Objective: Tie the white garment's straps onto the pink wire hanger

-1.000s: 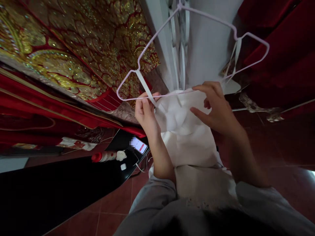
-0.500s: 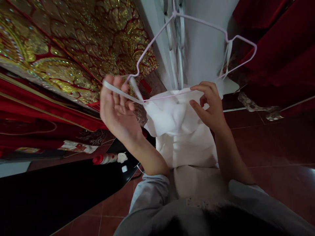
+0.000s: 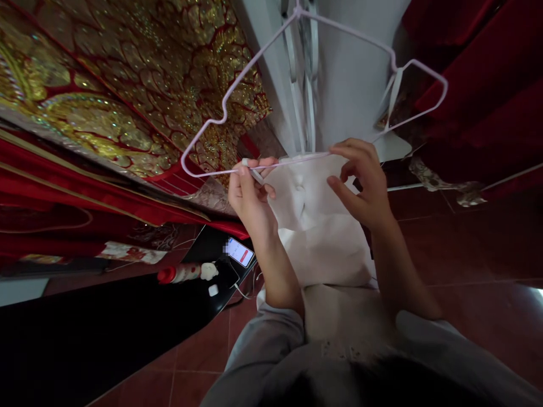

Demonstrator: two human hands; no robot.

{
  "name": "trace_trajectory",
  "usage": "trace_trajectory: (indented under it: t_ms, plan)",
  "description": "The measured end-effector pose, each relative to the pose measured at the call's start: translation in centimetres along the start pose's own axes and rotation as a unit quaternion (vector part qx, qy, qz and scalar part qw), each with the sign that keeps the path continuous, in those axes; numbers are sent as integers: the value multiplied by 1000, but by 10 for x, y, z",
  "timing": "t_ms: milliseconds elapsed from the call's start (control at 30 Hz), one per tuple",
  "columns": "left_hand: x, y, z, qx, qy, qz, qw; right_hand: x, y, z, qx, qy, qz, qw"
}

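A single head-worn view looks forward and steeply down from just above the person's own hair and grey sleeves. It sits close on the left hand [image 3: 250, 198] and right hand [image 3: 360, 183], which grip the white garment [image 3: 316, 232] at the lower bar of the hanger [image 3: 259, 58]. The floor tiles [image 3: 466, 254] lie far beneath.

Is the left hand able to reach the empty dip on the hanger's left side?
Probably yes. The left hand pinches the white strap just under the bottom bar of the hanger, and the dip lies above it with only open air between. The right hand pinches the garment.

white garment [image 3: 316, 226] | creased, hanging | pale hanger [image 3: 352, 31] (thin wire) above
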State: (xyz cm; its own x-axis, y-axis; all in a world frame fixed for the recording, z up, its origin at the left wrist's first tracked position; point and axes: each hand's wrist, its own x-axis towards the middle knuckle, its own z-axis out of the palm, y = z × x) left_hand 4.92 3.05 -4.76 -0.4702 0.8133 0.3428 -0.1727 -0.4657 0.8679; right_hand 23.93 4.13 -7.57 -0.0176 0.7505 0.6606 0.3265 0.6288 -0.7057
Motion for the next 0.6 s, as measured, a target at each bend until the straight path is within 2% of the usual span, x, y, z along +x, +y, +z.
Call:
trace_trajectory:
  t_ms: [33,100,133,167,267,333,433,533,600]
  plan:
    - [0,1,1,1,3,3,1000,0,4,-1,8,65,-5,998]
    - [0,2,2,9,4,4,1000,0,16,-4,25,219,3,976]
    - [0,2,2,16,3,3,1000,1,22,-7,40,260,25,965]
    - [0,2,1,23,2,2,1000,2,28,-9,56,265,53,961]
    - [1,-1,0,39,7,1,999,8,32,-18,94,160,125,975]
    - [3,-4,-1,41,13,5,999,13,25,-21,98,118,124,980]
    - [8,-7,-4,25,18,19,999,27,7,-27,86,79,55,992]
    - [10,-6,-6,-9,20,29,999,54,2,-39,34,89,-61,994]
    - [10,-3,-5,-35,14,26,999,74,10,-51,-23,109,-125,986]
